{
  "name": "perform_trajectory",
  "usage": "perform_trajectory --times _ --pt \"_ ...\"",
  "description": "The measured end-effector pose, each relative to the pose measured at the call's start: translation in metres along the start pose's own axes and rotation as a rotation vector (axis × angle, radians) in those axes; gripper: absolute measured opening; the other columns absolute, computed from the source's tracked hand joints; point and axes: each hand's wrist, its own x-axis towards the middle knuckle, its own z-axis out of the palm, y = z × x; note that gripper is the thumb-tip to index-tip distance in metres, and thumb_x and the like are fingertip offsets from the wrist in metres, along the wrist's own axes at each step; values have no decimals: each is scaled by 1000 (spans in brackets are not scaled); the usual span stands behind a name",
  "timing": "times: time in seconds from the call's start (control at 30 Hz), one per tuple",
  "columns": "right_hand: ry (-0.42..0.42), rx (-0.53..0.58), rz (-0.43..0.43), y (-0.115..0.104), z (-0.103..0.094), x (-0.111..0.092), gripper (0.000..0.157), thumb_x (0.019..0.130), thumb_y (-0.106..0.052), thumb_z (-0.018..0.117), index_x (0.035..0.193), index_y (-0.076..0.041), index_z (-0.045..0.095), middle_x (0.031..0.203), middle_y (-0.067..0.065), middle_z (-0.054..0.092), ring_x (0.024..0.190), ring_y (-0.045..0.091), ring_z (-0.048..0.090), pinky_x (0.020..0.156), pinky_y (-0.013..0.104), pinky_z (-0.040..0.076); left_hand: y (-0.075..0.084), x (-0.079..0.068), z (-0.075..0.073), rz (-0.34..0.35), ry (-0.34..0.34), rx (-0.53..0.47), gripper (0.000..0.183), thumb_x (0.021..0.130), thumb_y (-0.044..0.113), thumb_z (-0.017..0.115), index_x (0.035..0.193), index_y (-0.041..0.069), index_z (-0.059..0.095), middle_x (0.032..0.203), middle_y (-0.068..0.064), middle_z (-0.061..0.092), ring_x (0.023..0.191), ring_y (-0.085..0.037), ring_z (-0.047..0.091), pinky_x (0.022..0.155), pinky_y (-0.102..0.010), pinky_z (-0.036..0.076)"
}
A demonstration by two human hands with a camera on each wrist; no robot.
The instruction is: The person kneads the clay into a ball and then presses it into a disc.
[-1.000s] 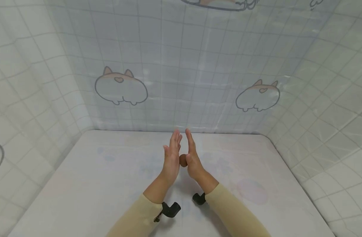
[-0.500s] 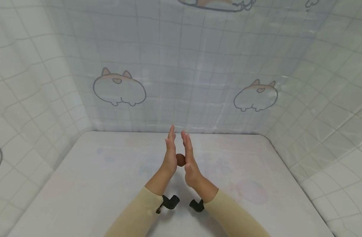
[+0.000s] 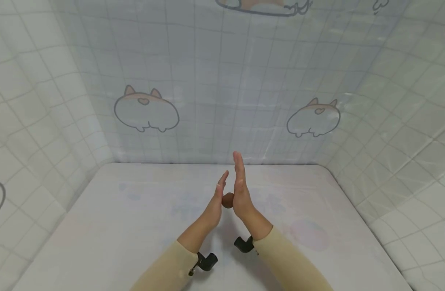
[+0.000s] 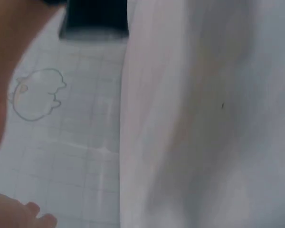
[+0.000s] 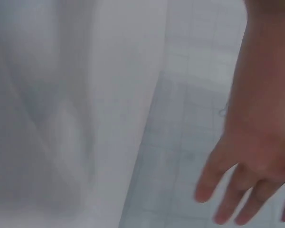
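A small brown ball point(image 3: 227, 200), smooth and clay-like, sits between the two palms above the table in the head view. My left hand point(image 3: 213, 207) presses its left side, fingers extended forward. Against the other side lies the palm of my right hand point(image 3: 242, 199), its straight fingers reaching farther forward than the left ones. In the right wrist view the right hand point(image 5: 261, 156) shows spread, straight fingers. Only fingertips point(image 4: 47, 220) and part of a forearm enter the left wrist view. Neither wrist view shows the ball.
A white table point(image 3: 135, 226) with faint pastel prints lies beneath the hands. Grid-patterned curtains with cartoon animals point(image 3: 147, 111) enclose its back and sides. Black wrist-camera mounts point(image 3: 208, 262) stick out from both cream sleeves point(image 3: 171, 266).
Both palms slide past each other with the ball between them. Over the last half second the right hand has moved forward and the left hand back.
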Motion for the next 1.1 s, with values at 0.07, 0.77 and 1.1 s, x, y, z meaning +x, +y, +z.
perform_trajectory --times 0.07,0.77,1.1 --pt "11 6 38 4 -2 2 88 98 -74 12 162 -15 -2 168 6 4 153 26 4 119 57 6 2 -4 2 2 -11 -5 78 97 71 -3 162 28 4 167 -9 3 153 -35 3 109 -76 5" --pt "-179 85 19 20 3 -12 84 101 -67 10 159 -10 -12 94 21 62 54 6 44 63 24 45 24 5 -4 259 61 -327 89 99 72 10 161 10 -1 167 -9 0 153 -30 2 119 -57 -1" --pt "-200 -13 -62 3 16 -22 91 100 -70 10 159 -3 -7 167 13 -6 136 25 33 100 35 39 5 18 -12 118 140 -223 89 95 78 7 163 21 4 168 -1 3 153 -26 7 119 -57 2"
